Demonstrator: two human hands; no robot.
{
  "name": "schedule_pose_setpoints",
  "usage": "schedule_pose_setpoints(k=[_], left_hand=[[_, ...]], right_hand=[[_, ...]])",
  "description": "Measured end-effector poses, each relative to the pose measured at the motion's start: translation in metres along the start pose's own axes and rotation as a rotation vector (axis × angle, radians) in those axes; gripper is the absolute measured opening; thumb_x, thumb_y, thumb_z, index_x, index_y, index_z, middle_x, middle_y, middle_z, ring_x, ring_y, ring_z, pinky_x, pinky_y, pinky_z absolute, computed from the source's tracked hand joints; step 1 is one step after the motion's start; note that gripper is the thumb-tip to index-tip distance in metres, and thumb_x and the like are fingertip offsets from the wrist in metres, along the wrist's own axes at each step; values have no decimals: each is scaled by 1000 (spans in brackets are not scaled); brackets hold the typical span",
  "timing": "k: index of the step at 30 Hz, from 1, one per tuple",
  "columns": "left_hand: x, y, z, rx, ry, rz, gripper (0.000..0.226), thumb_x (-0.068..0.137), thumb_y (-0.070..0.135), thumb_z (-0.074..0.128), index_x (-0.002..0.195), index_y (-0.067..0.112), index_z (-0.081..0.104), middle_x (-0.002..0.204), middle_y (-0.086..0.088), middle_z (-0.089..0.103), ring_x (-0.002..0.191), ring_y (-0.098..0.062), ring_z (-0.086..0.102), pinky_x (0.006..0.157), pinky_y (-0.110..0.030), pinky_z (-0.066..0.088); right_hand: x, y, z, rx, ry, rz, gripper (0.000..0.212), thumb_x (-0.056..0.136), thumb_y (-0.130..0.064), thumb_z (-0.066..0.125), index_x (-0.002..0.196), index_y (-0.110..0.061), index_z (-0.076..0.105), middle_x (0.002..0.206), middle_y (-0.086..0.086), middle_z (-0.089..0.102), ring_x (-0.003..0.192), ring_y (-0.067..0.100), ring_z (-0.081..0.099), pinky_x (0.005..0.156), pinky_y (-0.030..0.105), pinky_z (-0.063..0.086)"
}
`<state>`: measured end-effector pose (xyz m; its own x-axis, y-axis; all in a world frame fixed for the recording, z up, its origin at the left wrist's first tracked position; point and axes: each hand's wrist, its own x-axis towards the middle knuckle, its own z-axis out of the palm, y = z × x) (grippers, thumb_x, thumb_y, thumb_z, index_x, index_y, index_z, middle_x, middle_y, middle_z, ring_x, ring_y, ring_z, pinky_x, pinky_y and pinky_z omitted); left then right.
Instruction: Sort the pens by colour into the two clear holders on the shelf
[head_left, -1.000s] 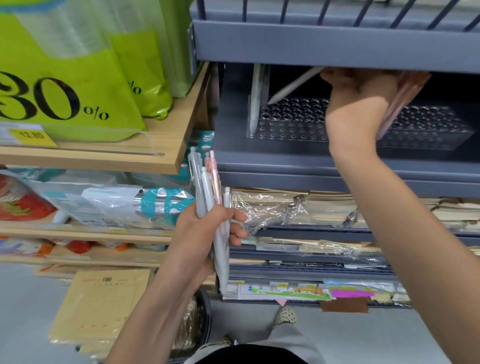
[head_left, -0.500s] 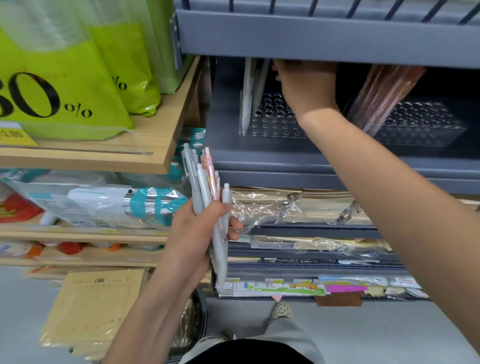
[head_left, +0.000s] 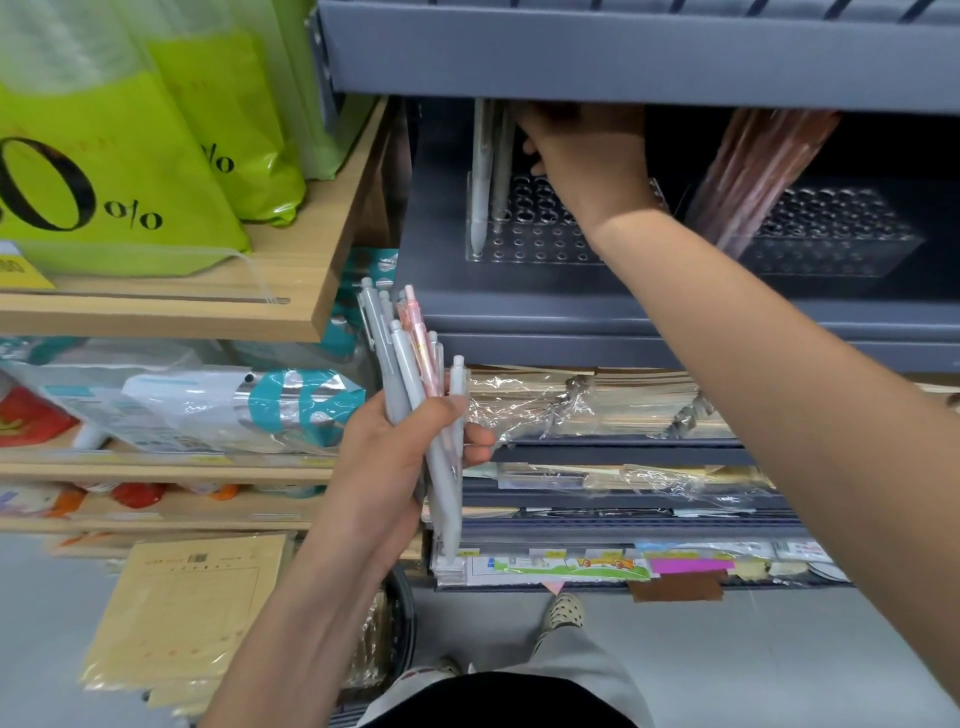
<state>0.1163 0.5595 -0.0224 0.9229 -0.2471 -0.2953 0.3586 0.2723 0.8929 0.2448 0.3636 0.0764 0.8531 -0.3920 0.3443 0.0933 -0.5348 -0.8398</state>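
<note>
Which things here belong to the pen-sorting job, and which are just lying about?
Job: left hand gripping the bundle of pens; right hand at the left holder; grey pens in it; right holder; pink pens in it.
Lying about: green bags; brown envelopes; wrapped notebooks.

Two grey pens (head_left: 480, 182) stand upright at the left end of the left clear holder (head_left: 524, 247); pink pens (head_left: 753, 171) lean at the left end of the right clear holder (head_left: 841, 244). The left hand (head_left: 384, 457) grips a mostly grey bundle (head_left: 410, 374), clickers up.
</note>
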Motion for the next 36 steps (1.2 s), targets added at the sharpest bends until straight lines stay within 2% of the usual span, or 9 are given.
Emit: schedule_pose_setpoints(k=[4, 7, 10, 15, 19, 24, 29, 33, 36], left_hand=[[-1, 1, 0, -26, 3, 0, 15, 92, 4, 63, 106, 7, 61, 71, -17, 73, 61, -24, 72, 56, -27, 57], [-3, 1, 0, -54, -7, 9, 20, 91, 5, 64, 110, 7, 61, 75, -19, 75, 67, -26, 74, 59, -27, 59], [-3, -1, -1, -75, -18, 36, 19, 89, 2, 64, 107, 5, 61, 76, -14, 75, 72, -28, 76, 61, -28, 60], [-1, -2, 4, -89, -55, 62, 28, 76, 9, 72, 102, 4, 61, 84, -14, 76, 80, -33, 76, 65, -32, 61], [2, -4, 10, -89, -92, 79, 36, 72, 13, 74, 104, 3, 61, 88, -15, 77, 82, -35, 76, 67, -33, 61], [3, -10, 12, -101, -127, 91, 26, 79, 9, 74, 102, 6, 62, 90, -20, 76, 86, -37, 76, 71, -34, 61], [6, -13, 8, -119, -144, 48, 24, 84, 6, 70, 105, 2, 58, 95, -23, 76, 86, -39, 75, 70, -35, 62], [7, -15, 8, -34, -142, 51, 32, 82, 12, 74, 109, 1, 59, 98, -19, 76, 68, -28, 73, 55, -28, 56], [8, -17, 9, -46, -122, 72, 28, 82, 13, 70, 105, 2, 59, 96, -19, 75, 59, -24, 65, 49, -26, 50]], right_hand=[[-10, 2, -7, 61, 36, 36, 37, 91, -37, 62, 110, -6, 65, 93, 7, 70, 73, 13, 63, 76, 29, 53], [-24, 3, -14, 123, 85, 29, 13, 91, -21, 62, 89, -11, 69, 76, 3, 67, 48, 6, 51, 51, 23, 43], [-55, 8, -26, 194, -80, 25, 16, 89, -16, 65, 74, -23, 67, 69, -2, 68, 37, 4, 40, 37, 17, 29], [-102, 21, -39, 81, -552, 10, 6, 83, -25, 76, 81, -20, 77, 64, -9, 70, 44, -3, 50, 41, 8, 34], [-109, 29, -39, 79, -686, 8, 6, 81, -25, 78, 83, -20, 78, 63, -12, 68, 52, -5, 53, 49, 7, 38], [-110, 34, -47, 151, -775, 121, 7, 85, -21, 75, 83, -13, 75, 58, -5, 54, 48, 5, 38, 41, 17, 32], [-103, 36, -59, 387, -593, 174, 9, 88, -17, 71, 83, -10, 72, 64, -2, 62, 44, 8, 43, 36, 19, 30], [-98, 38, -59, 505, -332, 196, 13, 89, -18, 69, 82, -8, 69, 67, 4, 59, 48, 16, 47, 40, 24, 39], [-107, 37, -49, 591, -304, 248, 20, 93, -23, 65, 90, -4, 67, 72, 7, 63, 53, 17, 56, 45, 24, 47]])
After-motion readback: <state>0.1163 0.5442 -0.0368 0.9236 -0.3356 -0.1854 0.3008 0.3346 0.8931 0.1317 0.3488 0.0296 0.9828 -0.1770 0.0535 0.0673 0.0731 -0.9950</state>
